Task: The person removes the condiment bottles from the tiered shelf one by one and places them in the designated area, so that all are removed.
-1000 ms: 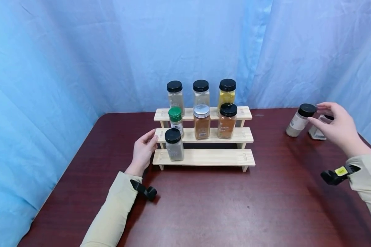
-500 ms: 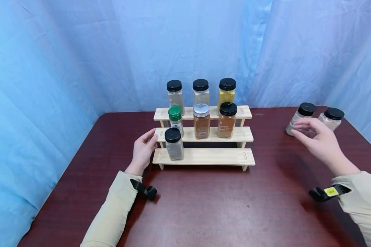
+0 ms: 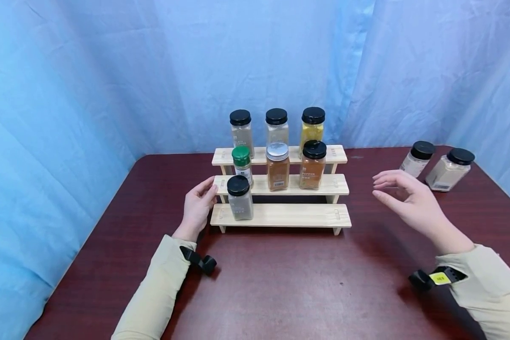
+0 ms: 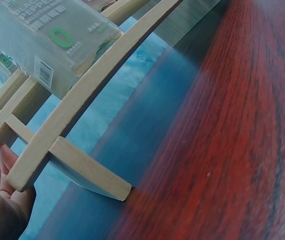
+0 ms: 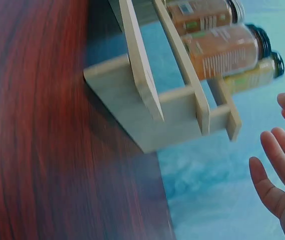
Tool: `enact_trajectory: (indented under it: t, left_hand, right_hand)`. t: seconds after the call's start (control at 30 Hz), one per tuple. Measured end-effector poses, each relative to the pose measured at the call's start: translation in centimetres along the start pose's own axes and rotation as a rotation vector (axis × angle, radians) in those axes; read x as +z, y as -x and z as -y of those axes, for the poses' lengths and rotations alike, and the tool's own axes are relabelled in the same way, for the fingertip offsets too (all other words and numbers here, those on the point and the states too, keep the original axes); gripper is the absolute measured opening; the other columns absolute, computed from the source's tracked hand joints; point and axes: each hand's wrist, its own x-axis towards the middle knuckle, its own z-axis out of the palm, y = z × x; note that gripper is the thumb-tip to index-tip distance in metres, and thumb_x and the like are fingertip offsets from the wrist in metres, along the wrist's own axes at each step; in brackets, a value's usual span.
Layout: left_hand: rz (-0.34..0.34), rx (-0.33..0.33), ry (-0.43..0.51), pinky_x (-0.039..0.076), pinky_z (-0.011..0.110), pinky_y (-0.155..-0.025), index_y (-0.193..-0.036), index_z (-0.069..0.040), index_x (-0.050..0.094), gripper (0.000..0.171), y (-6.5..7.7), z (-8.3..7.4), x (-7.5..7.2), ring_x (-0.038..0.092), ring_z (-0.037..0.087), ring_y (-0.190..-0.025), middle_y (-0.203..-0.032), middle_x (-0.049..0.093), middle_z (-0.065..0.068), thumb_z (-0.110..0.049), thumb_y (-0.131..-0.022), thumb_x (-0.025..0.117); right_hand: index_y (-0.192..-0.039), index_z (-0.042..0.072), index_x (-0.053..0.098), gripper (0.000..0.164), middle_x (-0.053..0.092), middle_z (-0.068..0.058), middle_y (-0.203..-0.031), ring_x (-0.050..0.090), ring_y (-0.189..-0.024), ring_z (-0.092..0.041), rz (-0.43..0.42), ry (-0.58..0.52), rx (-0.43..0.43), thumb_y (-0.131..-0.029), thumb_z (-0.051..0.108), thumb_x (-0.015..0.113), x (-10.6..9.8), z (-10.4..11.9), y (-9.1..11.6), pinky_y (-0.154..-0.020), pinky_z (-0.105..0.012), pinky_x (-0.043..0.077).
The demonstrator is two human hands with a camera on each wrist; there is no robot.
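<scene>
A three-tier wooden spice rack [image 3: 297, 215] stands mid-table. My left hand [image 3: 197, 208] pinches the left end of its middle shelf. On the bottom shelf, at the left, is a black-lidded jar of grey powder [image 3: 240, 206]. The middle shelf bears a green-capped jar [image 3: 242, 172], a silver-lidded brown jar [image 3: 278, 172] and a black-lidded pepper jar [image 3: 312, 172]. Along the top shelf stand two greyish jars and a yellow one [image 3: 312, 133]. To the rack's right, my right hand [image 3: 412, 205] hovers above the table with loosely bent fingers, holding nothing.
Two black-lidded jars stand at the table's back right: a labelled one [image 3: 413, 165], partly behind my right hand, and a pale one [image 3: 447, 174]. Blue curtains [image 3: 255, 61] hang behind and beside the dark red table [image 3: 289, 283].
My right hand has moved left and towards me, away from the two jars at the right, and carries nothing. The pale jar now stands in plain view. My left hand stays on the rack.
</scene>
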Motion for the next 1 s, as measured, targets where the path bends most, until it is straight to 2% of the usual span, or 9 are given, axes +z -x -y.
enact_trajectory:
  t: [0.2, 0.4, 0.53, 0.67, 0.83, 1.0]
  left_hand:
    - [0.000, 0.010, 0.009, 0.043, 0.015, -0.059, -0.134, 0.000, 0.052, 0.038, 0.1, 0.0, 0.1, 0.049, 0.004, -0.068, -0.095, 0.056, -0.003, -0.006, -0.096, 0.054]
    - [-0.002, 0.007, 0.003, 0.043, 0.014, -0.060, -0.134, 0.000, 0.052, 0.039, 0.1, 0.0, 0.0, 0.050, 0.001, -0.070, -0.103, 0.054, -0.001, -0.007, -0.096, 0.054]
    - [0.002, 0.007, -0.003, 0.043, 0.015, -0.061, -0.134, -0.001, 0.052, 0.039, 0.1, -0.1, 0.0, 0.050, 0.001, -0.070, -0.104, 0.054, 0.001, -0.007, -0.096, 0.053]
    - [0.004, 0.012, 0.003, 0.043, 0.015, -0.060, -0.134, 0.000, 0.052, 0.039, 0.1, -0.2, 0.0, 0.050, 0.001, -0.070, -0.104, 0.054, 0.000, -0.006, -0.096, 0.053]
    - [0.006, 0.008, 0.003, 0.042, 0.015, -0.059, -0.134, 0.000, 0.052, 0.039, 0.0, -0.2, 0.1, 0.049, 0.002, -0.068, -0.105, 0.054, 0.002, -0.007, -0.096, 0.054]
    - [0.000, 0.006, 0.003, 0.042, 0.015, -0.059, -0.134, 0.000, 0.052, 0.039, 0.0, -0.1, 0.0, 0.049, 0.003, -0.068, -0.103, 0.054, 0.001, -0.006, -0.096, 0.054]
  right_hand:
    - [-0.095, -0.002, 0.063, 0.026, 0.056, 0.015, -0.107, 0.058, -0.093, 0.004, 0.030, -0.046, -0.064, -0.076, -0.019, 0.065, 1.4, 1.4, -0.2, -0.080, -0.007, 0.046]
    - [-0.095, -0.007, 0.062, 0.028, 0.058, 0.006, -0.108, 0.059, -0.094, 0.001, 0.069, -0.152, -0.118, -0.073, -0.024, 0.063, 3.2, 2.6, -0.5, -0.081, -0.010, 0.047]
    - [-0.095, -0.006, 0.062, 0.029, 0.058, 0.005, -0.109, 0.059, -0.096, -0.001, 0.100, -0.194, -0.151, -0.073, -0.025, 0.063, 4.5, 3.5, -0.9, -0.081, -0.012, 0.048]
    - [-0.096, -0.004, 0.062, 0.027, 0.057, 0.007, -0.109, 0.057, -0.098, -0.002, 0.132, -0.207, -0.147, -0.076, -0.021, 0.064, 5.8, 4.3, -1.3, -0.082, -0.014, 0.049]
    - [-0.097, 0.001, 0.064, 0.024, 0.059, -0.006, -0.108, 0.058, -0.097, -0.001, 0.163, -0.193, -0.125, -0.079, -0.014, 0.066, 7.4, 4.9, -1.9, -0.084, -0.014, 0.048]
    - [-0.104, -0.003, 0.062, 0.024, 0.058, -0.013, -0.110, 0.061, -0.095, -0.009, 0.210, -0.226, -0.095, -0.081, -0.010, 0.066, 8.9, 5.4, -2.3, -0.086, -0.015, 0.048]
